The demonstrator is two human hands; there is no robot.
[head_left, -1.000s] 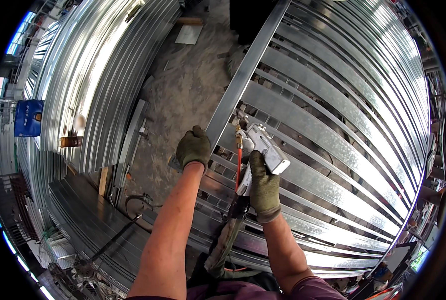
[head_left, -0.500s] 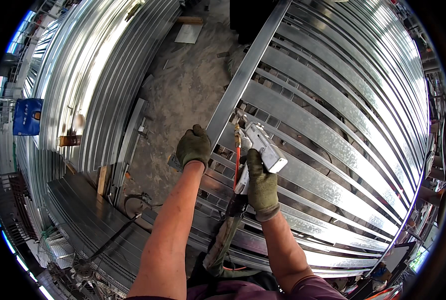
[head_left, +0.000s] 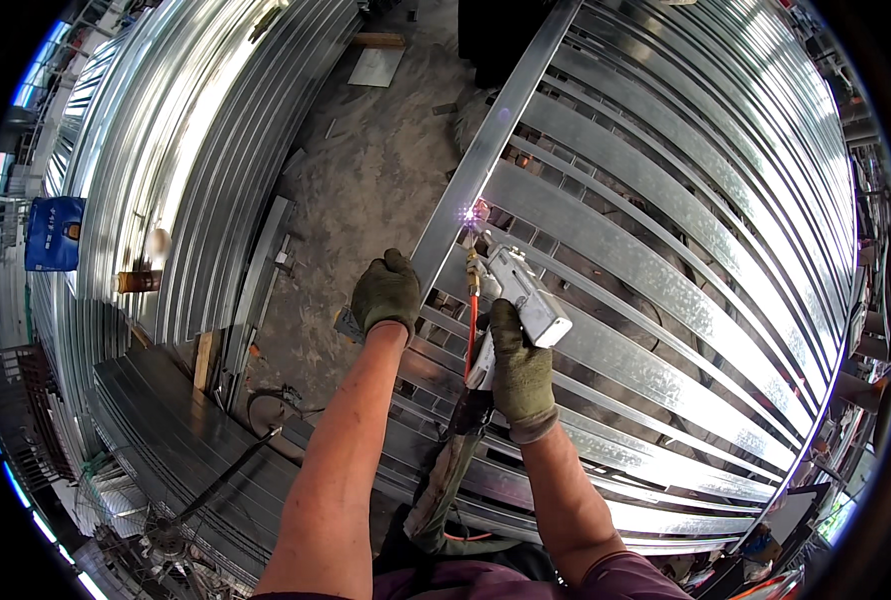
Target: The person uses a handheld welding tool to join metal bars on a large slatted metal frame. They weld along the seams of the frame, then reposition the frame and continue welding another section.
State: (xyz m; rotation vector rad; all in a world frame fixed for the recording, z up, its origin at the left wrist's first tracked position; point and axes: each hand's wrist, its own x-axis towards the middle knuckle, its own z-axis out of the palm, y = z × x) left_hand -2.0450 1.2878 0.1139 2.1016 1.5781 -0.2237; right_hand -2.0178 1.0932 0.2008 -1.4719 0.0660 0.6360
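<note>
My right hand, in a dark green glove, is closed round the grip of a silver handheld welding gun. An orange hose and brass fitting run along the gun's side. Its nozzle points at the inner edge of a flat galvanized side rail, where a small bright violet-white spark glows at the joint with a cross slat. My left hand, gloved alike, has its fingers curled at the rail's outer edge; their tips are partly hidden.
Many parallel galvanized slats fill the right side. Long metal profiles are stacked at the left, with a blue pouch beside them. Dusty floor lies between. A thick sleeved cable trails from the gun toward my body.
A bright spark has appeared at the nozzle tip on the rail's edge. The welding gun has shifted very slightly; my left hand stays where it was.
</note>
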